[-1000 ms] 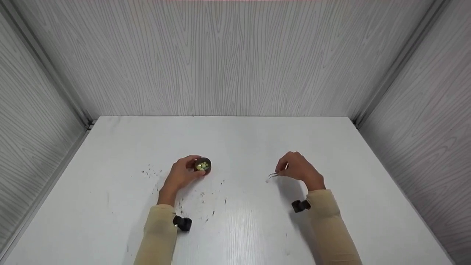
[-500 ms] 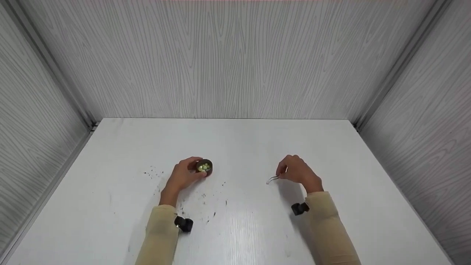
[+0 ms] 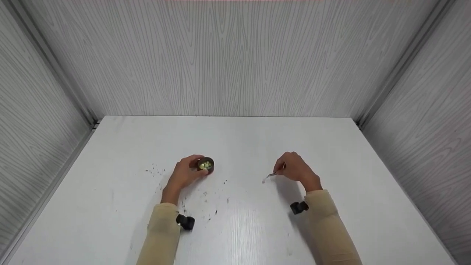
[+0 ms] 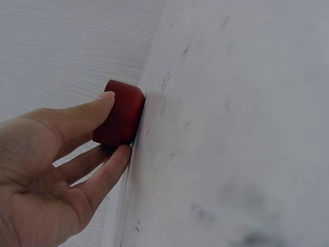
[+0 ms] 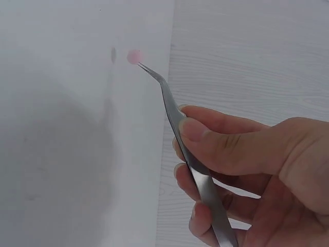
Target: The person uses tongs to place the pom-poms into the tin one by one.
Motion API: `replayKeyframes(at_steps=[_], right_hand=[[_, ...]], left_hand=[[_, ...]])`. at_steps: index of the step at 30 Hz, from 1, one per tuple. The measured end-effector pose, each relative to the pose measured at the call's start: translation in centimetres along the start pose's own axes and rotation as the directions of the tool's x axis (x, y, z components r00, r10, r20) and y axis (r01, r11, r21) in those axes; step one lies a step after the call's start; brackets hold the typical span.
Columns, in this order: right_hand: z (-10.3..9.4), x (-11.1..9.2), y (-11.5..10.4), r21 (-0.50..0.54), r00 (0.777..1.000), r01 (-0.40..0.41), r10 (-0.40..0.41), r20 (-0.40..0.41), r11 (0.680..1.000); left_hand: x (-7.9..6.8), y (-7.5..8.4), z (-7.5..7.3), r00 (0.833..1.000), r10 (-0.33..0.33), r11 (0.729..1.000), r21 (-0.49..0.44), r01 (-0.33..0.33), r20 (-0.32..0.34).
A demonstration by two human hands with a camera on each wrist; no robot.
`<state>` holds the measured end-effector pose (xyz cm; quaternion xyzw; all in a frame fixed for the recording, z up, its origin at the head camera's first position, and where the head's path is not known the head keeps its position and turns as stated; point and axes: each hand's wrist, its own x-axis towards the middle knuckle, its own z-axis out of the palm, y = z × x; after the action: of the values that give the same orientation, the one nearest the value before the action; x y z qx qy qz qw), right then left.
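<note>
My left hand (image 3: pixel 184 175) grips a small round cup (image 3: pixel 210 170) between thumb and fingers, at the left of the table's middle. Several yellow-green balls (image 3: pixel 205 165) lie inside it. In the left wrist view the cup's outer wall (image 4: pixel 123 114) is dark red and its base is right at the tabletop. To the right, my right hand (image 3: pixel 296 169) pinches a pair of bent-tip metal tweezers (image 5: pixel 198 170) between thumb and fingers. At the tweezers' points is a small pale pink ball (image 5: pixel 134 56), its shadow beside it over the white surface.
Dark specks and short scuff marks (image 3: pixel 206 193) are scattered over the white table (image 3: pixel 239 147) around my left forearm. Grey wood-grain panels (image 3: pixel 228 59) rise behind and on both sides. A black wrist camera (image 3: pixel 186 222) sits on each sleeved wrist.
The right hand has shifted slightly left with the tweezers and the pink ball. The left hand keeps its grip on the cup, and the whole head view has drifted a little.
</note>
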<state>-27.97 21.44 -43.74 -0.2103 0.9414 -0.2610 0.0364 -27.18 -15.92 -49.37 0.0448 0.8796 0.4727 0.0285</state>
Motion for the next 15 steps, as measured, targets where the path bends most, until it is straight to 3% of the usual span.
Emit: replayKeyframes(at_steps=[11, 15], right_hand=[[0.2, 0.5, -0.6, 0.005, 0.999, 0.001, -0.001, -0.045, 1.000], [0.3, 0.9, -1.1, -0.005, 0.998, 0.039, -0.039, -0.045, 0.999]], left_hand=[[0.4, 0.1, 0.1, 1.000, 0.005, 1.000, 0.008, -0.005, 0.013], [0.3, 0.0, 0.1, 1.000, 0.001, 1.000, 0.004, -0.002, 0.012]])
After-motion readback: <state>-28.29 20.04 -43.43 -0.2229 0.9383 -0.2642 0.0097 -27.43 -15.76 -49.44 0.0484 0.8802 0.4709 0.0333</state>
